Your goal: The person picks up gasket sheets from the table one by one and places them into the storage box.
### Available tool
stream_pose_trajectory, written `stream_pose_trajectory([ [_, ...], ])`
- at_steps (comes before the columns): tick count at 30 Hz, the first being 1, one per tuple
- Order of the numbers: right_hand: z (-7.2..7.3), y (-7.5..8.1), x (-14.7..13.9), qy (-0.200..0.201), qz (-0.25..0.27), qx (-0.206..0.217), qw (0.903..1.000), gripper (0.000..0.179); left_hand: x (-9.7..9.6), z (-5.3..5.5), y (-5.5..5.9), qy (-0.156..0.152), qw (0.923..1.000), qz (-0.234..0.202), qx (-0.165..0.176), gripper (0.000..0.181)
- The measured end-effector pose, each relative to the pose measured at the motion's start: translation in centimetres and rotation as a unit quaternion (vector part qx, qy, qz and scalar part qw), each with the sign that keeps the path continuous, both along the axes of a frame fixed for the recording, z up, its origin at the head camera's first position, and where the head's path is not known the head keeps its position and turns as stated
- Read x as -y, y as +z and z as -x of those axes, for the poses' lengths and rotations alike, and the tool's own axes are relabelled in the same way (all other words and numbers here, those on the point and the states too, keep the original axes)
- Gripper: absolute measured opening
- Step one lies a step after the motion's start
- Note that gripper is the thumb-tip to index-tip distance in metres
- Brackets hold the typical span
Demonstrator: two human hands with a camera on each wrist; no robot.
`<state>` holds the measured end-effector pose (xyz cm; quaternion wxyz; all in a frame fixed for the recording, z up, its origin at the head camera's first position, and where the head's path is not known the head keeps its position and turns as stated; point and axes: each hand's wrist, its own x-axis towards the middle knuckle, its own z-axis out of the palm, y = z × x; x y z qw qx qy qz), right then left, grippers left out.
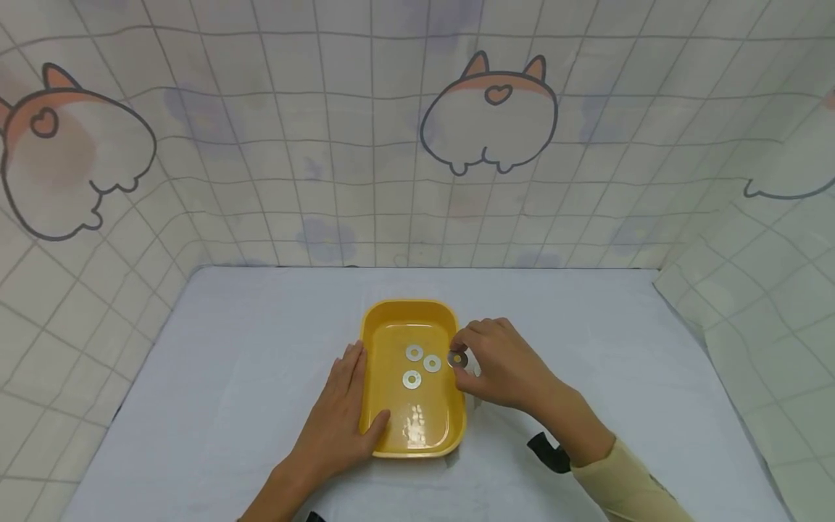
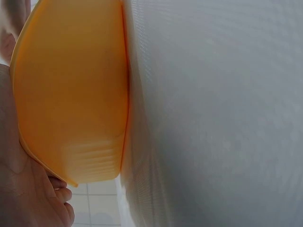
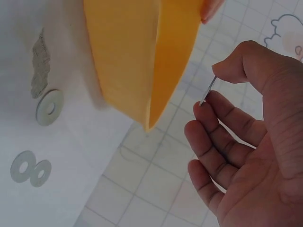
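Observation:
My right hand (image 1: 505, 362) pinches a metal washer (image 1: 457, 359) between thumb and fingertips above the right rim of a yellow tray (image 1: 417, 428). In the right wrist view this washer (image 3: 208, 90) appears edge-on, with the other fingers loosely bent below it. Three flat washers (image 1: 412, 379) lie inside the tray, around its middle. Along the left rim rests my left hand (image 1: 335, 420), fingers fairly straight and thumb over the edge near the front corner. The left wrist view shows its palm (image 2: 23, 189) against the tray's rim.
Beside the tray, the right wrist view shows a washer (image 3: 49, 108) on the white tabletop and two overlapping washers (image 3: 23, 166). A grey, rough-looking strip (image 3: 40, 66) lies near them. Tile-patterned curtains (image 1: 404, 145) enclose the table's back and sides.

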<state>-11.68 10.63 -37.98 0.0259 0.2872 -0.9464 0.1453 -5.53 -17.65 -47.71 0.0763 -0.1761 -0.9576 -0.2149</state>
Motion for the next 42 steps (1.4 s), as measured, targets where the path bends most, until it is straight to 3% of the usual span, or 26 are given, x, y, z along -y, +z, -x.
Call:
stream_pose_trajectory([
  [17, 0.6, 0.7, 1.6, 0.032, 0.005, 0.004, 0.9995, 0.016, 0.0, 0.1, -0.1, 0.004, 0.9999, -0.008, -0.010, 0.097],
  [27, 0.6, 0.8, 2.2, 0.041, -0.010, 0.020, 0.9989, 0.018, -0.2, 0.1, 0.0, 0.005, 1.0000, -0.008, 0.000, 0.098],
  [42, 0.7, 0.9, 2.9, 0.083, -0.033, 0.009, 0.9960, 0.020, 0.0, 0.1, 0.0, 0.003, 0.9998, -0.008, -0.018, 0.098],
])
